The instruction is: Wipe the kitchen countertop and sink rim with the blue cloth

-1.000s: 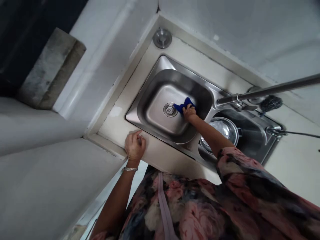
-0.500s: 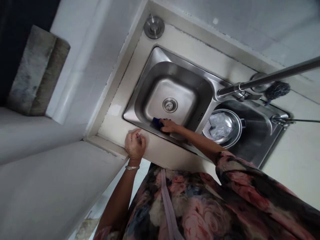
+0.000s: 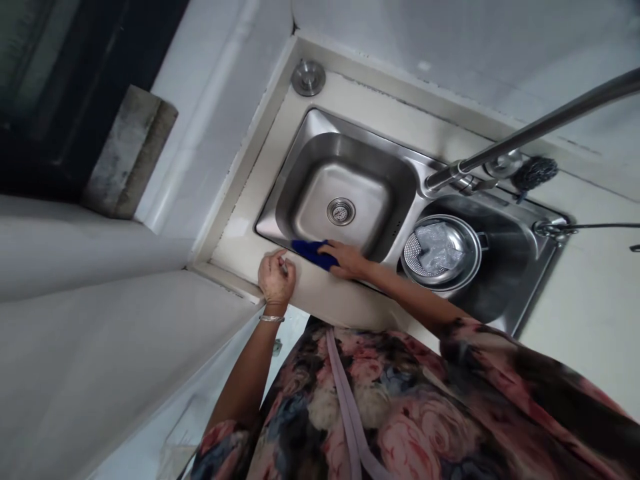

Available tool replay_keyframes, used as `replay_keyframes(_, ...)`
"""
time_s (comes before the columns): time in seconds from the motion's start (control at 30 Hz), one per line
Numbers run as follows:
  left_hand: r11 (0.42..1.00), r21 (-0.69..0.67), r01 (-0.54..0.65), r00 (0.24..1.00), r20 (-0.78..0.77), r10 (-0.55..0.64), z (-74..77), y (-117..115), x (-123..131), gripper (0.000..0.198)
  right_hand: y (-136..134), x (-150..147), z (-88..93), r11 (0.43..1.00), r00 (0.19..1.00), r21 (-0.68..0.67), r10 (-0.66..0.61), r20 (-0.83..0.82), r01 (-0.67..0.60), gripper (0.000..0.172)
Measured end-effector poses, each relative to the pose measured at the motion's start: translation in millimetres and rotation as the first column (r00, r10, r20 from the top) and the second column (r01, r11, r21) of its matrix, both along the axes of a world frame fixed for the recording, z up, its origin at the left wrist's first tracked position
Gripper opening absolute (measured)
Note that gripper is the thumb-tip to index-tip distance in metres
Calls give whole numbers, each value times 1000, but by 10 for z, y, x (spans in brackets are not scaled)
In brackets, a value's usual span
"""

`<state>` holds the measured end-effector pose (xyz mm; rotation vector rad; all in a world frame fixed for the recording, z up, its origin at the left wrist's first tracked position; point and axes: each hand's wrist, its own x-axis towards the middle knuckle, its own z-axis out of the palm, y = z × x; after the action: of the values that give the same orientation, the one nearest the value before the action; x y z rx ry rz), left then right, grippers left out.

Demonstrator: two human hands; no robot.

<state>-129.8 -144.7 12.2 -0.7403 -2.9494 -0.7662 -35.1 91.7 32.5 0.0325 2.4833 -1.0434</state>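
My right hand (image 3: 346,259) is closed on a dark blue cloth (image 3: 309,252) and presses it on the near rim of the larger steel sink basin (image 3: 345,193). The cloth lies spread along that rim, to the left of the fingers. My left hand (image 3: 277,279), with a silver bracelet at the wrist, rests on the cream countertop (image 3: 320,293) just left of the cloth. Its fingers are curled in, and whether anything is inside them I cannot make out. A round drain strainer (image 3: 341,211) sits in the basin floor.
In the smaller basin (image 3: 505,267) stand a perforated metal colander (image 3: 415,257) and a bowl with clear plastic in it. A tall metal faucet pipe (image 3: 540,127) rises at the right, near a dark scrubber (image 3: 535,175). A round metal knob (image 3: 309,78) stands behind the sink.
My right hand has brought the blue cloth from the basin's inner near wall up onto the rim, where more of it shows. My left hand stays curled on the counter. The view has shifted slightly.
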Motion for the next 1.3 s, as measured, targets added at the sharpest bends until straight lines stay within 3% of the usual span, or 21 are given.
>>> replay_keyframes(0.17,1000,-13,11,1000,-19,-11,8,-8,-6,30,612,1178,194,988,968,83,108,227,-130,64)
replay_keyframes(0.23,1000,-22,6,1000,3,-6,10,-14,-4,30,649,1442,239,988,957,106,76,280,-110,65)
replay_keyframes(0.3,1000,-30,7,999,31,-6,12,-17,0,30,564,1470,255,985,959,153,29,282,-75,64)
replay_keyframes(0.4,999,-35,10,999,49,-8,17,-14,6,31,305,1078,209,980,978,196,-1,208,-40,62)
replay_keyframes(0.53,999,-36,8,1000,24,-7,19,-14,-10,33,-133,101,109,990,998,138,-18,66,9,60)
replay_keyframes(0.67,1000,-22,19,1000,22,-18,-12,-43,-60,39,-588,-729,100,980,982,92,-169,-82,176,54)
replay_keyframes(0.73,1000,6,-6,1000,25,6,-39,-52,-100,41,-736,-924,94,972,968,79,-208,-138,220,53)
replay_keyframes(0.8,998,33,-46,998,44,45,-55,-45,-138,44,-783,-926,88,968,959,82,-221,-179,238,52)
replay_keyframes(0.87,997,45,-61,996,70,58,-45,-27,-165,47,-737,-746,101,962,954,97,-235,-185,255,52)
replay_keyframes(1.07,998,58,-9,998,57,5,23,31,-213,48,-385,195,228,925,942,181,-330,-56,335,55)
replay_keyframes(1.3,999,41,16,999,42,-18,4,91,-275,43,-199,1066,245,852,882,232,-466,-71,469,60)
